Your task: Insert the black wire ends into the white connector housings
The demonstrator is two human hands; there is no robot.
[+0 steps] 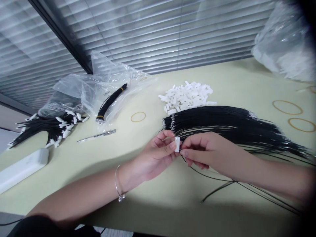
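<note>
Between thumb and fingers, my left hand (158, 151) pinches a small white connector housing (177, 144). Just to its right, my right hand (202, 148) is closed on the end of a thin black wire (195, 170), at the housing's edge; whether the tip is inside the housing I cannot tell. The wire trails down and right below my right hand. Behind both hands lies a thick spread of black wires (212, 118) with shiny metal terminals at the ends. A heap of white connector housings (189, 95) sits beyond it.
At the left lie wires with white connectors (49, 130), a white box-like object (27, 168) and a pen (96, 135). A tied wire bundle (111, 102) rests on a clear plastic bag (86, 89). Rubber bands (138, 117) and another plastic bag (286, 46) are on the table.
</note>
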